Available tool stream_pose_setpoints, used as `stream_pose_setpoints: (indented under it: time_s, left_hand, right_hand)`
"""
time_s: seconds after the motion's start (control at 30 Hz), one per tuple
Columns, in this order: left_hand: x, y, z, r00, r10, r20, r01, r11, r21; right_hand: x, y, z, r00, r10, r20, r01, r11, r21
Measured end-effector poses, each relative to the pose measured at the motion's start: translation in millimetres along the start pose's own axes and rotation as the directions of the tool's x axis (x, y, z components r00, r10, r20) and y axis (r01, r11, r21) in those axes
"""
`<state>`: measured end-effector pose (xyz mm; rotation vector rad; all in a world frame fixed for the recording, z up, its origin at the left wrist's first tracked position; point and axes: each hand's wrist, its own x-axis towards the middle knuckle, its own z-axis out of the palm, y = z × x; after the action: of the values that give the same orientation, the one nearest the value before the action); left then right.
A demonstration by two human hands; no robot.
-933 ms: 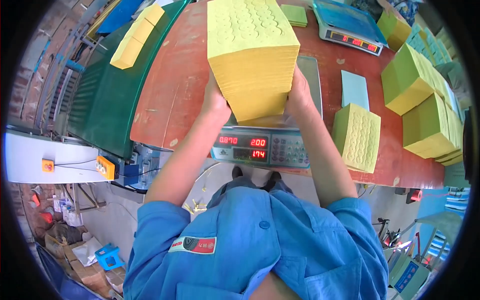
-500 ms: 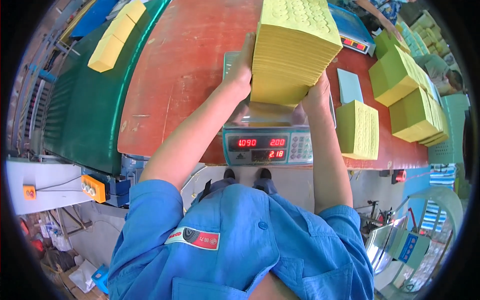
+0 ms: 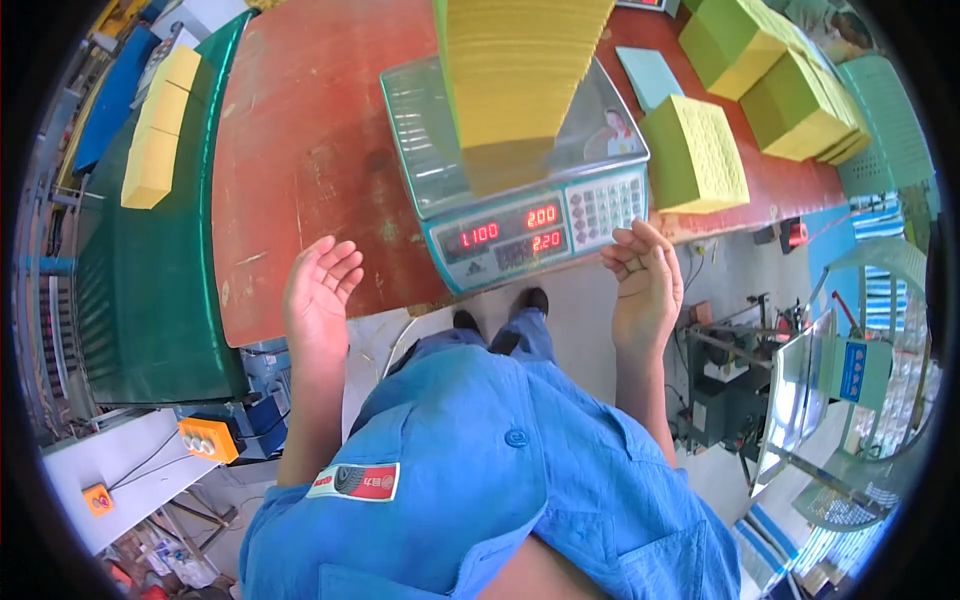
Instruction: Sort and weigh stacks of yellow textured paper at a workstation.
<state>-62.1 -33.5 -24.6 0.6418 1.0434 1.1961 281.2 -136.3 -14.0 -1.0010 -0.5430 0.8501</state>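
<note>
A tall stack of yellow paper sheets (image 3: 520, 70) stands on the metal pan of a digital scale (image 3: 420, 110) with lit red digits; its top runs out of view. My left hand (image 3: 322, 285) hovers left of the scale, near the table's front edge, palm up, fingers loosely bent and apart, holding nothing. By the scale's front right corner is my right hand (image 3: 645, 285), also empty, with fingers slightly curled and open. Neither hand touches the stack. Just right of the scale sits a shorter yellow stack (image 3: 695, 155).
More yellow stacks (image 3: 800, 105) stand at the right of the red table (image 3: 300, 170). A pale blue sheet (image 3: 648, 75) lies behind the short stack. On the left, a green conveyor belt (image 3: 140, 290) carries yellow blocks (image 3: 155, 150). Another person (image 3: 848, 30) is at the far right.
Both hands have let go of the yellow stack and drawn back toward me, spreading apart. The stack now rests on the scale, whose digits have changed slightly. The view has shifted.
</note>
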Motion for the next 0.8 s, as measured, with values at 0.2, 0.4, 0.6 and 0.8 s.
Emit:
stream_pose_setpoints:
  time_s: [0.2, 0.4, 0.6, 0.8]
  left_hand:
    - [-12.4, 11.4, 13.8, 0.999, 0.041, -0.009, -0.042, 0.999, -0.023]
    - [-19.4, 7.8, 8.4, 0.999, 0.046, 0.025, -0.045, 0.999, -0.014]
    - [-24.3, 0.5, 18.2, 0.999, 0.032, 0.002, -0.032, 0.999, -0.025]
    - [-17.7, -8.0, 39.9, 0.992, 0.02, 0.128, -0.018, 1.0, -0.017]
  right_hand:
    - [-6.8, 5.2, 0.9, 0.999, 0.043, -0.002, -0.043, 0.998, 0.056]
    - [-0.8, 2.5, 3.7, 1.0, -0.007, 0.028, 0.004, 0.995, 0.102]
    - [1.3, 3.4, -10.0, 0.999, 0.024, 0.027, -0.028, 0.99, 0.138]
    - [8.7, -1.5, -27.0, 0.999, 0.012, -0.038, -0.007, 0.994, 0.112]
